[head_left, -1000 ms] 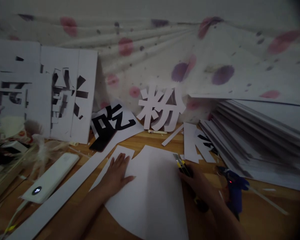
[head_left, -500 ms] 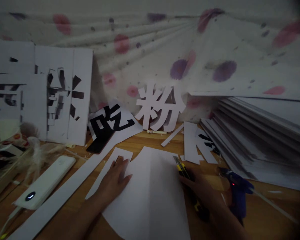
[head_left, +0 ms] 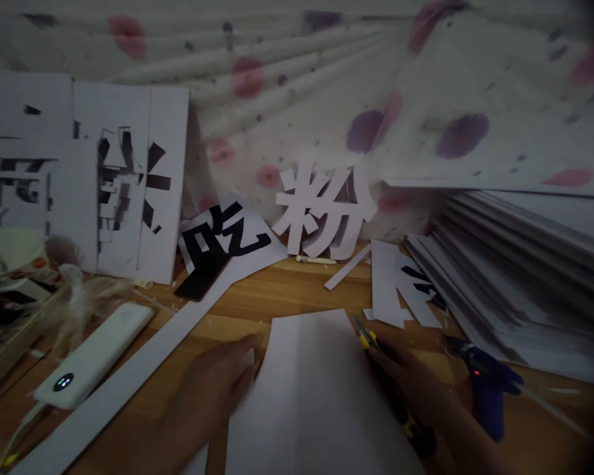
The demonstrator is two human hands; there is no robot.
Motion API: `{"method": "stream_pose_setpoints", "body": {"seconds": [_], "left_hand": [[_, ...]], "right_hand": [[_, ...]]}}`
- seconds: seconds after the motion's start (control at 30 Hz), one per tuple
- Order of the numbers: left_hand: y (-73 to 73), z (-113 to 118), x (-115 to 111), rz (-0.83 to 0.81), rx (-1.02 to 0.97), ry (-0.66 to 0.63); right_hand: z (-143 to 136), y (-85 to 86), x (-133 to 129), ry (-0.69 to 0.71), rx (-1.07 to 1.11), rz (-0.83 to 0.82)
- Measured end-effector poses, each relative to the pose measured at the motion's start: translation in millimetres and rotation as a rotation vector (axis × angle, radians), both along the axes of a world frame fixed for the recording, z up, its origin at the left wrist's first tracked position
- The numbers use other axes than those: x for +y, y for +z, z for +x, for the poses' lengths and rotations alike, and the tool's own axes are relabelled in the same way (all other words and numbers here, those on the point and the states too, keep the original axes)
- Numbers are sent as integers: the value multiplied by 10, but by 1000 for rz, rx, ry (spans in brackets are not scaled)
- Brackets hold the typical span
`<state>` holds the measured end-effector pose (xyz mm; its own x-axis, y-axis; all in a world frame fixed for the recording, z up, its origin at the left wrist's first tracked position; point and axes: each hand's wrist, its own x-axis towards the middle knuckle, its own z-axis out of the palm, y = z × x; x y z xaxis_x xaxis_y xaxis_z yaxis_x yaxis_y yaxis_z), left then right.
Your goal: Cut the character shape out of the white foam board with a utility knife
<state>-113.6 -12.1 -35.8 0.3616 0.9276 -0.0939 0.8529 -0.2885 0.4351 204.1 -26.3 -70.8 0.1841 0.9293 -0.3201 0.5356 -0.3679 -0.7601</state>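
Note:
My right hand [head_left: 413,373] is closed around a black and yellow utility knife [head_left: 369,340], its blade pointing forward by the right edge of a large white sheet [head_left: 309,389]. The sheet lies on the table in front of me, with a faint lengthwise line down it. Left of the sheet, my left hand [head_left: 212,382] is blurred, its fingers curled round a white board strip [head_left: 195,462]. The hand hides most of this strip; only small bits show at its fingertips and below it.
A blue glue gun [head_left: 490,389] stands at right, before stacked white boards [head_left: 515,290]. Cut-out white characters [head_left: 321,214] stand at the back. Left are a white power bank [head_left: 96,356], a long white strip [head_left: 123,382], a black phone [head_left: 202,277] and leaning cut boards [head_left: 165,119].
My left hand has closed on the white strip and drawn it toward me, away from the sheet. The sheet's far edge is now nearer to me. The knife stays in my right hand.

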Motion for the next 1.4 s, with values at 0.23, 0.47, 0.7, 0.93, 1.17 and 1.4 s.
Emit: {"method": "stream_pose_setpoints", "body": {"seconds": [0.23, 0.47, 0.7, 0.93, 1.17, 1.4], "left_hand": [[-268, 513, 40, 148, 21, -367], [-424, 545, 82, 108, 22, -396], [-636, 530, 97, 156, -96, -387], [-829, 588, 12, 298, -17, -320], [-767, 575, 21, 300, 0, -348], [-765, 590, 13, 274, -24, -340]], "right_hand": [[-265, 309, 112, 291, -274, 148], [-830, 394, 527, 657, -727, 257], [-1047, 285, 755, 825, -858, 231], [-1026, 226, 757, 841, -862, 268], [-972, 167, 752, 835, -887, 306], [-971, 156, 748, 839, -893, 314]]}}
